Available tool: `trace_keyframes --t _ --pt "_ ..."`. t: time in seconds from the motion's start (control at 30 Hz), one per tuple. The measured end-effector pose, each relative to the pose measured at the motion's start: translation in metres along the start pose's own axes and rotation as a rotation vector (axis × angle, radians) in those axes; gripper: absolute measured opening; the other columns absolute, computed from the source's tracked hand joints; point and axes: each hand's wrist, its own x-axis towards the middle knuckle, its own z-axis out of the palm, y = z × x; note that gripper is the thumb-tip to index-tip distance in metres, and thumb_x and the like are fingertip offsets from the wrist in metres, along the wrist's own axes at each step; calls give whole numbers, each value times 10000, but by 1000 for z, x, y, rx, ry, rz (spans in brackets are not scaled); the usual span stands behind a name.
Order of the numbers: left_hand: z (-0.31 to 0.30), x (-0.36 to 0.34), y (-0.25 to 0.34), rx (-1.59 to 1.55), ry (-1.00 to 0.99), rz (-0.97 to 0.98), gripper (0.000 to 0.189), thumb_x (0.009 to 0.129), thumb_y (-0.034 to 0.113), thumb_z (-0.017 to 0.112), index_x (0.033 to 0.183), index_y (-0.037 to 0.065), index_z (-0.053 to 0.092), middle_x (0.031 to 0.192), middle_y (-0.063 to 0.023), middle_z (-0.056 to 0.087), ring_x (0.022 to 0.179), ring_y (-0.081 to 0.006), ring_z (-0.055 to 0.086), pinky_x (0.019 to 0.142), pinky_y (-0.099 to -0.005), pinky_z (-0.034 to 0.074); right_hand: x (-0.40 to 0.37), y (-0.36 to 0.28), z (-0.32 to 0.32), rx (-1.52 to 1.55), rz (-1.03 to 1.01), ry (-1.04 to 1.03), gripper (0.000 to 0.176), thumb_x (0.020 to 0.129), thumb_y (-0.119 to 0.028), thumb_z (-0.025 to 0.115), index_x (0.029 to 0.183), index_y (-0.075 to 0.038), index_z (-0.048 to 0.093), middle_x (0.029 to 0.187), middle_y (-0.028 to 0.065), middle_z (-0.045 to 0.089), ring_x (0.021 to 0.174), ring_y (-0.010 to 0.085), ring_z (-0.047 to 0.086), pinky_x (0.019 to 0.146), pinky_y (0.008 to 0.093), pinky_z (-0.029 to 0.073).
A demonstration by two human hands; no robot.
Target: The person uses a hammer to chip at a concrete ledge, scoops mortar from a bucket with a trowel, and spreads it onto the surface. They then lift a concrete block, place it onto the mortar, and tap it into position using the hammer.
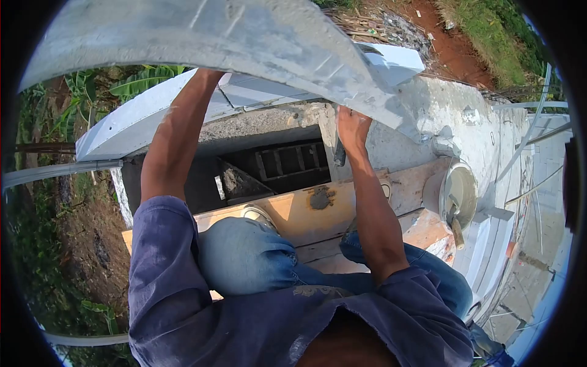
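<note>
Above the opening (281, 165), the pale slab (202, 37) hides your left hand's (212, 74) grip; your right hand (353, 127) curls around a dark handle (339, 154). A bucket (435, 191) sits right of the opening.

Ladder (292, 164) within the opening (205, 168), beyond the plank (290, 213); bucket (433, 192) beside the plank's right end, trowel (455, 221) partly inside; plants (73, 104) at left.

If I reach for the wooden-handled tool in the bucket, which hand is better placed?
Probably the right. The right hand is nearer the bucket and the wooden-handled tool. The left arm is farther across, its hand hidden behind the grey slab.
</note>
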Motion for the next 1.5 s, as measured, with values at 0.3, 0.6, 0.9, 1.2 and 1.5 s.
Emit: trace_keyframes --t 0.3,0.6,0.9,1.2,1.5 --pt "-12 22 32 -60 -176 15 917 720 681 689 1330 20 507 1203 -235 607 1111 -342 589 976 -419 441 -57 -41 -15 134 -157 97 176 877 -97 543 986 34 589 738 228 582 684 413 582 624 442 472" --pt "37 121 96 -161 -98 122 1022 696 695 705 1374 -24 441 1222 -251 585 1098 -325 594 922 -430 486 -115 5 -55 237 297 -567 235 899 -163 533 1038 26 538 713 240 605 709 447 612 645 481 475" --pt "38 159 75 -57 -241 63 1306 533 788 733 1426 -71 318 1279 -300 529 1208 -373 525 998 -465 448 -19 -46 -337 -383 505 -1523 254 893 -221 585 1076 -46 606 726 151 653 713 333 645 674 459 481" --pt "36 144 94 -284 -303 10 1055 620 696 759 1391 46 450 1222 -233 593 1133 -328 575 965 -423 462 71 -70 -387 -185 350 -200 383 943 -275 584 1229 -20 579 700 14 525 544 78 461 529 254 383" --pt "36 143 95 -262 -239 73 1000 645 668 755 1353 18 479 1133 -210 637 1062 -309 606 935 -418 473 233 73 -265 -375 -60 -358 392 995 -340 499 1240 -48 592 676 53 530 587 130 464 555 303 403"
